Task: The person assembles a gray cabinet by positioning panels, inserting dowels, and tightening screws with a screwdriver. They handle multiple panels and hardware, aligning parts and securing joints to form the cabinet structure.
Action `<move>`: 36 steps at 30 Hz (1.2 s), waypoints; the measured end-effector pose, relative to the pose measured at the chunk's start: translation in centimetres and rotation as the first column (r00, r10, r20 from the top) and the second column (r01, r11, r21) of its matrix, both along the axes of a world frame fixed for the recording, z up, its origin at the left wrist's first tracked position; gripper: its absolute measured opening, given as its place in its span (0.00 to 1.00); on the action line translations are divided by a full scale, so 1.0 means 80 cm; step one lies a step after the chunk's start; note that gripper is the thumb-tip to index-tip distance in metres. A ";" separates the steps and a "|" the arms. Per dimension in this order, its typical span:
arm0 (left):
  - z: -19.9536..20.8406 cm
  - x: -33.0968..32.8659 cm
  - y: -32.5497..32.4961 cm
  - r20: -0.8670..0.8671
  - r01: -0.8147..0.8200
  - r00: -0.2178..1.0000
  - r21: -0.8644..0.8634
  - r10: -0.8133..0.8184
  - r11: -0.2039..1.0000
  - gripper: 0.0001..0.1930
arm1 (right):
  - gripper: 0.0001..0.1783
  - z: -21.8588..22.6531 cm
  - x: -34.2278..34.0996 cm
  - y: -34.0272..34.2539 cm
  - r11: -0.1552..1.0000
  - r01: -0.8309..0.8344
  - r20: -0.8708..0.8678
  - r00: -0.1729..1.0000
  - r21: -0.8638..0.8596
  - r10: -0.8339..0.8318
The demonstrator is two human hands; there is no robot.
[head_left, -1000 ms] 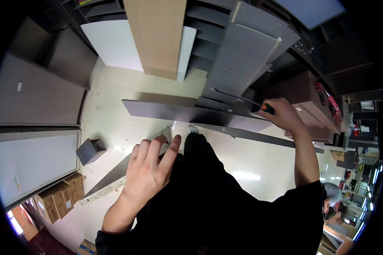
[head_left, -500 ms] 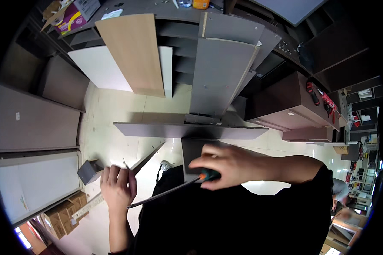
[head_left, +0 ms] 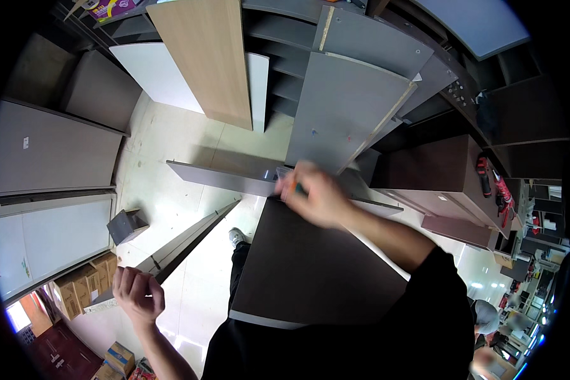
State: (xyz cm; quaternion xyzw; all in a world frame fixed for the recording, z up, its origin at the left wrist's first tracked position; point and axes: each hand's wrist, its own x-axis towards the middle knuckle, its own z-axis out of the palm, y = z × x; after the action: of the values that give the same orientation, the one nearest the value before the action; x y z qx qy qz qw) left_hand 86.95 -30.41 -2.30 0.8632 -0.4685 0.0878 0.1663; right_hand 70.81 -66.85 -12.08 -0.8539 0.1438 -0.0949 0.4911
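Note:
My right hand is closed around a screwdriver with an orange and dark green handle, mostly hidden by my fingers. It is over the spot where a dark board, reaching toward my body, meets a long grey panel that runs crosswise. My left hand is held low at the left with curled fingers; whatever may be in them cannot be made out. Beside it, a long narrow board slants away across the floor.
Large grey panels lean at the back, beside a wood-coloured board and a white board. A dark cabinet at the right carries a red-and-black power tool. Cardboard boxes stand at the left. A person in a cap is at the lower right.
My right hand has moved forward with the screwdriver, to where the dark board meets the crosswise panel. My left hand has dropped lower and left. The view has shifted, showing more of the dark board.

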 end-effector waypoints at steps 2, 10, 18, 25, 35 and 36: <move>0.004 0.003 -0.006 -0.008 0.003 1.000 0.009 -0.003 1.000 0.04 | 0.10 -0.037 0.035 -0.096 0.946 0.225 0.250 0.954 -0.232 -0.165; 0.000 0.026 -0.018 -0.043 0.016 0.999 -0.011 -0.017 1.000 0.06 | 0.17 -0.075 0.035 -0.401 0.469 0.498 0.168 0.795 -0.730 -0.582; -0.003 0.019 -0.012 -0.054 -0.004 0.999 -0.013 0.003 1.000 0.05 | 0.22 -0.067 0.035 -0.388 0.529 0.322 -0.065 0.806 -0.785 -0.588; -0.002 0.013 -0.011 -0.047 -0.018 0.999 0.016 0.019 1.000 0.06 | 0.19 -0.097 0.041 -0.400 0.438 0.463 0.109 0.773 -0.771 -0.625; -0.005 0.016 -0.008 -0.068 -0.028 0.997 -0.015 0.027 1.000 0.09 | 0.17 -0.093 0.048 -0.399 0.423 0.484 0.068 0.715 -0.766 -0.696; -0.005 0.017 -0.007 -0.067 -0.026 0.997 -0.016 0.025 1.000 0.09 | 0.16 -0.094 0.048 -0.399 0.416 0.494 0.080 0.711 -0.764 -0.698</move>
State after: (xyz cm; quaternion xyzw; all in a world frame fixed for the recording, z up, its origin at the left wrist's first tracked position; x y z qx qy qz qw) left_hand 88.33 -31.01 -2.73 0.8702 -0.4507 0.0649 0.1882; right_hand 74.62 -98.80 -19.59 -0.8694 0.4493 -0.2051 0.0110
